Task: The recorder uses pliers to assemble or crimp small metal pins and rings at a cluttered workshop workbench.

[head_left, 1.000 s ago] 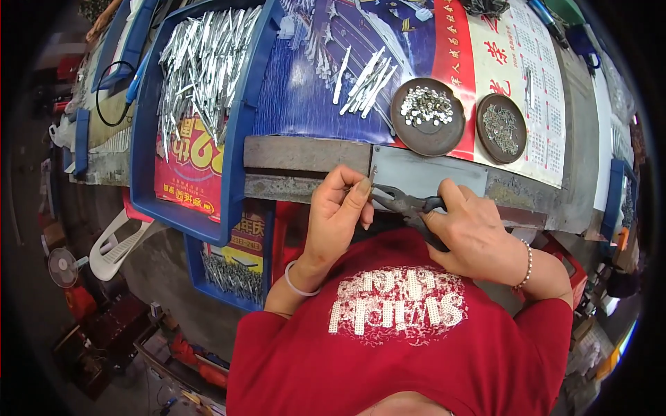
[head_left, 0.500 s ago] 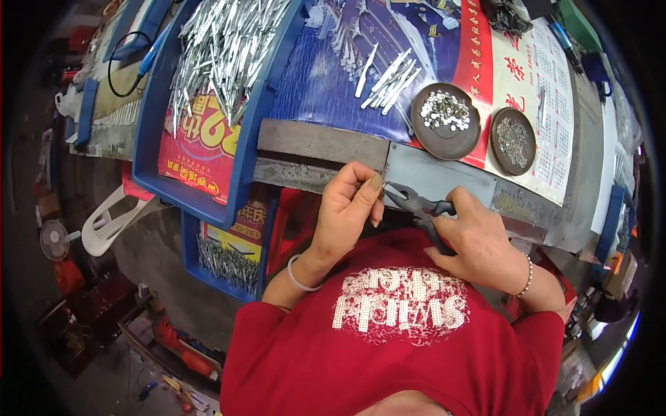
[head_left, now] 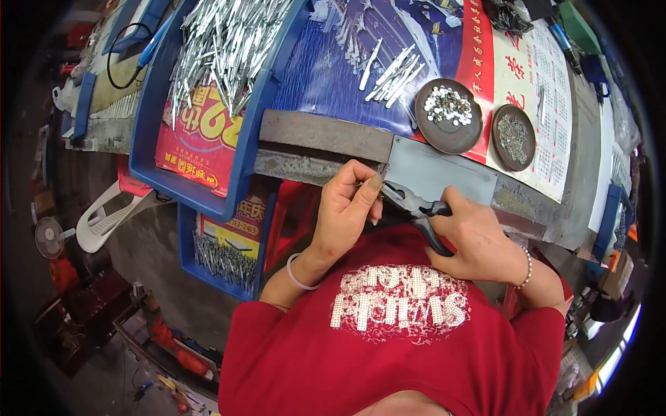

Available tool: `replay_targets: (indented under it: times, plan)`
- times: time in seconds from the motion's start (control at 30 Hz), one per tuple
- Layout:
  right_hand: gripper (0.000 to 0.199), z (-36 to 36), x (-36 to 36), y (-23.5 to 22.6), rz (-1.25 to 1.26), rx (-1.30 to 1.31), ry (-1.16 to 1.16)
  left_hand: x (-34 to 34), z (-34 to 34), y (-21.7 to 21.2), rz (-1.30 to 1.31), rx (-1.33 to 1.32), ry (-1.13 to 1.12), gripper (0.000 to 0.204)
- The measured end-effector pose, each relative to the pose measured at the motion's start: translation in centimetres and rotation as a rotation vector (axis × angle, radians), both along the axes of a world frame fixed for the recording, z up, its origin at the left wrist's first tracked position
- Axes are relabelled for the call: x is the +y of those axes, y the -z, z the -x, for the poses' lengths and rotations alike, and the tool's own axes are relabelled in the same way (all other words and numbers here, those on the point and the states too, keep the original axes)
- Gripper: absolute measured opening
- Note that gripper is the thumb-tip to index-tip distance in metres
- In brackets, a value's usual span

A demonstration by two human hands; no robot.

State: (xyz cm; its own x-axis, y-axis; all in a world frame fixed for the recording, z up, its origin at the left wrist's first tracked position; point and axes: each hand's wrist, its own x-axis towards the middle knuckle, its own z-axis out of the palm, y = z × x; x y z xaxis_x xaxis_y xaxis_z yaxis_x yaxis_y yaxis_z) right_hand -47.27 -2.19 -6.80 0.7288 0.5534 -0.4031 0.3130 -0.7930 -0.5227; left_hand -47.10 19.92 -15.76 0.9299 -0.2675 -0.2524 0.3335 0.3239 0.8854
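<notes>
My left hand [head_left: 349, 210] is closed at the table's front edge, thumb and index finger pinching something small that I cannot make out. At those fingertips are the jaws of a pair of pliers [head_left: 415, 203]. Its dark handles sit in my right hand [head_left: 479, 239], which is wrapped partly round them. Beyond my hands, a round brown dish [head_left: 454, 144] holds small shiny discs. A smaller brown dish [head_left: 513, 162] beside it holds tiny metal pieces. Several slim silver metal strips [head_left: 397, 82] lie on the blue printed sheet farther back.
At the left a large blue bin [head_left: 253, 114] holds a heap of silver strips [head_left: 225, 48]. Below it, a second blue bin [head_left: 198, 256] contains many thin metal pieces. A grey metal plate [head_left: 444, 170] covers part of the table's front edge. A white plastic chair part [head_left: 104, 225] stands farther left.
The pliers have turned slightly in my right hand, and their handles look a little farther apart. My left hand keeps its pinch almost in place.
</notes>
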Motion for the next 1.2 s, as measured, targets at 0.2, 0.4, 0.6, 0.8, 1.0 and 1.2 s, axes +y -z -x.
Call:
replay_targets:
  times: [0.2,0.4,0.6,0.8,1.0,1.2]
  plan:
    - [0.043,-1.0,-0.1,1.6,-0.621,0.779,0.081,1.2,1.7,-0.4,0.002,-0.009,-0.110,0.011]
    - [0.044,0.8,0.1,1.2,-0.259,0.388,0.160,9.4,7.1,3.3,-0.549,-0.077,-0.366,0.007]
    - [0.031,0.2,2.5,2.1,-0.238,0.322,0.022,26.2,19.1,9.0,-1.496,-0.105,-0.764,0.005]
    - [0.026,-0.6,3.3,1.8,-0.292,0.254,0.018,31.4,23.4,12.0,-1.709,-0.078,-0.636,0.009]
    - [0.025,0.3,1.5,1.9,-0.378,0.219,0.197,17.5,11.0,1.6,-1.295,-0.252,-0.490,0.011]
    - [0.024,1.7,-0.4,2.6,-0.496,0.206,0.286,2.1,-6.3,-3.7,-0.867,-0.730,-0.105,0.022]
